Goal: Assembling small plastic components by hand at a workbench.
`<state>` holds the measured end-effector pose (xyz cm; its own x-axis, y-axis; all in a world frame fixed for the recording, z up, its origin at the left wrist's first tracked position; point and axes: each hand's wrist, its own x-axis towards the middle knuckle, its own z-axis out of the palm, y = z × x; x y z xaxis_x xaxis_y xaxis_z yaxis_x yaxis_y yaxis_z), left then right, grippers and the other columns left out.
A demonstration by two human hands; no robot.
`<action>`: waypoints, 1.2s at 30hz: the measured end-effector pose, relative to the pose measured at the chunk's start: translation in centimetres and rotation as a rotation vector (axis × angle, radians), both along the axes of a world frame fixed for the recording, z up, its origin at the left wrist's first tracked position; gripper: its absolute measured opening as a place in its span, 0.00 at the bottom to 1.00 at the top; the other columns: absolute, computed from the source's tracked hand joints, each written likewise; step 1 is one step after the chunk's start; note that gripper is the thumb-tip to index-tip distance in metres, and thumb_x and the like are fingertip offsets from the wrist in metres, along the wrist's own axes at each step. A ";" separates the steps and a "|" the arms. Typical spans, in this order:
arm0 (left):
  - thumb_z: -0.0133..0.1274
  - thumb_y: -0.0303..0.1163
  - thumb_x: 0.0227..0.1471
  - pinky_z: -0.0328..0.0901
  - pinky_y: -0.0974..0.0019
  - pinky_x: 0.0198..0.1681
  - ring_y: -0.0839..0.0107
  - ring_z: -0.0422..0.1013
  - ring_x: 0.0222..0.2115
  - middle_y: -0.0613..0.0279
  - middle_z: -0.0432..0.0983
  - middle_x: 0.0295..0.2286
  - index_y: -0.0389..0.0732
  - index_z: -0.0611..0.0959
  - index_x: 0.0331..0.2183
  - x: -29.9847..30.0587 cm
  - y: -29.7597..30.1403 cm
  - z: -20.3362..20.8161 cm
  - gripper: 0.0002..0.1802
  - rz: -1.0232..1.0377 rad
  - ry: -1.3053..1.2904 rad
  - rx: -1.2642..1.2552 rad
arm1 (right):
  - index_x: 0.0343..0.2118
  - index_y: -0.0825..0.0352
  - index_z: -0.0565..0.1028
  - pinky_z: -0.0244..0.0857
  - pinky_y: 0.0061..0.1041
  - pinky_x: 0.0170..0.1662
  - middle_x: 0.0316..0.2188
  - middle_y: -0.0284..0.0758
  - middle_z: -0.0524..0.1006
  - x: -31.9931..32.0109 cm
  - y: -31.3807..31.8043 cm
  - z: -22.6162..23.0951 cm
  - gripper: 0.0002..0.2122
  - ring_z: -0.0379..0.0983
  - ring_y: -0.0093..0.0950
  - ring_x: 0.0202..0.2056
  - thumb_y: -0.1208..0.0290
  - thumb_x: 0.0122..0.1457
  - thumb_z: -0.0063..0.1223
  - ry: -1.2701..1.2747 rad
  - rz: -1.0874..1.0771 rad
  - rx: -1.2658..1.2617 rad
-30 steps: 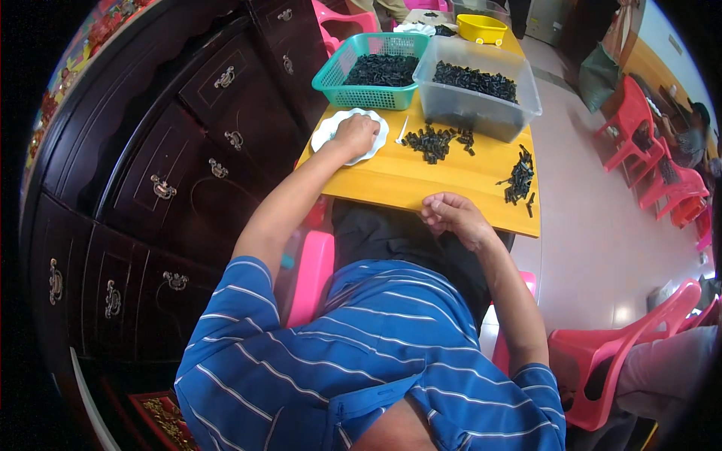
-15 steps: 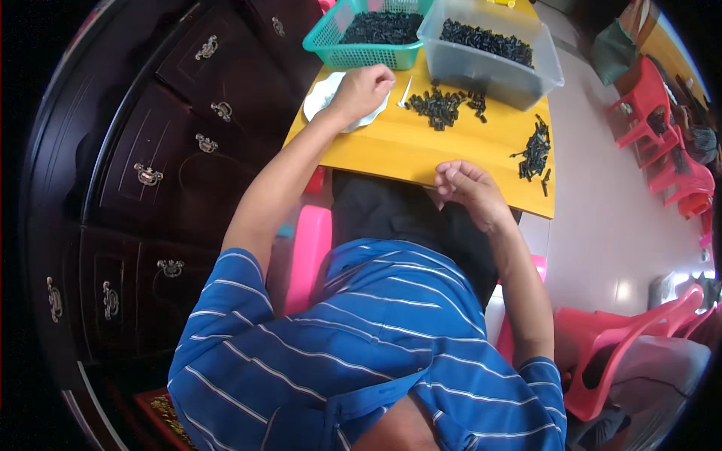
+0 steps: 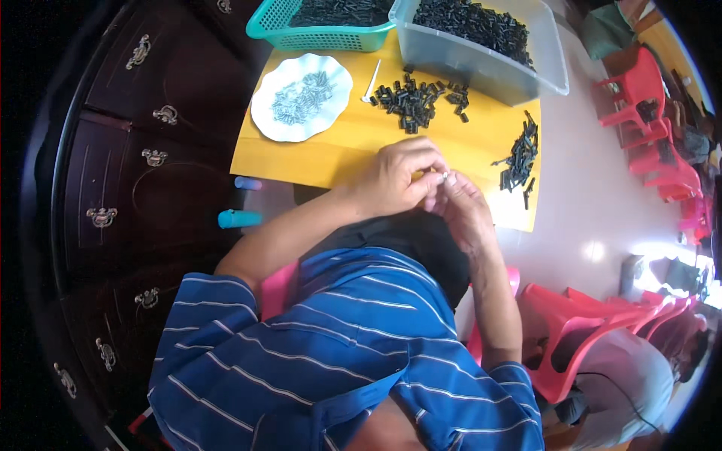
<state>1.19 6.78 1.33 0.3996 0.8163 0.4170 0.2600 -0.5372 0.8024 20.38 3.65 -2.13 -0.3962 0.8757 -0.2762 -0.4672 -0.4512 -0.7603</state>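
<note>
My left hand point(image 3: 395, 179) and my right hand point(image 3: 465, 210) meet at the fingertips just over the table's front edge. Both are pinched closed, and a tiny shiny piece point(image 3: 445, 175) shows between them; it is too small to name. Left of my hands stands a white plate with a wavy rim point(image 3: 271, 129), holding many small silvery metal pieces point(image 3: 304, 98). Beyond my hands lies a loose pile of short black plastic parts point(image 3: 410, 104). A second pile, of longer thin black parts point(image 3: 519, 161), lies near the table's right edge.
A green basket point(image 3: 323, 39) and a clear plastic bin point(image 3: 474, 66), both holding black parts, stand at the back of the yellow table point(image 3: 301, 161). A thin white tool point(image 3: 373, 81) lies beside the plate. Dark drawers point(image 3: 120, 180) rise at left; pink chairs point(image 3: 560, 331) stand at right.
My left hand has come away from over the plate, moving right and nearer to me, and now meets my right hand. The whole view has shifted, so the table appears further left.
</note>
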 end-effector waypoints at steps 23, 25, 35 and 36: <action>0.54 0.23 0.54 0.68 0.56 0.29 0.53 0.74 0.26 0.53 0.75 0.26 0.37 0.78 0.32 -3.3 2.2 -0.7 0.01 0.170 0.048 -0.034 | 0.33 0.70 0.78 0.68 0.19 0.38 0.28 0.29 0.80 -3.6 4.3 2.6 0.02 0.73 0.17 0.31 0.78 0.60 0.61 -0.752 -0.073 0.500; 0.53 0.24 0.55 0.67 0.55 0.29 0.52 0.74 0.26 0.52 0.75 0.26 0.37 0.77 0.32 -3.3 2.1 -0.7 0.02 0.165 0.049 -0.083 | 0.32 0.70 0.78 0.68 0.20 0.37 0.27 0.30 0.80 -3.7 4.7 3.0 0.03 0.74 0.18 0.30 0.78 0.59 0.61 -0.828 -0.067 0.599; 0.53 0.28 0.59 0.67 0.53 0.30 0.48 0.75 0.27 0.51 0.75 0.27 0.38 0.76 0.34 -3.2 2.2 -0.8 0.04 0.147 0.008 -0.157 | 0.33 0.71 0.77 0.65 0.16 0.36 0.27 0.26 0.76 -3.5 4.5 2.6 0.04 0.70 0.14 0.30 0.76 0.62 0.59 -0.575 -0.008 0.284; 0.53 0.28 0.59 0.67 0.53 0.30 0.48 0.75 0.27 0.51 0.75 0.27 0.38 0.76 0.34 -3.2 2.2 -0.7 0.04 0.149 0.009 -0.158 | 0.33 0.71 0.77 0.65 0.16 0.36 0.27 0.26 0.76 -3.5 4.7 2.6 0.04 0.70 0.14 0.30 0.76 0.62 0.59 -0.574 -0.007 0.284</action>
<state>-2.04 8.99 0.60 0.2728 0.9214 0.2766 0.3346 -0.3604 0.8707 16.89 8.30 0.49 -0.2484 0.9479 -0.1993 0.0474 -0.1936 -0.9799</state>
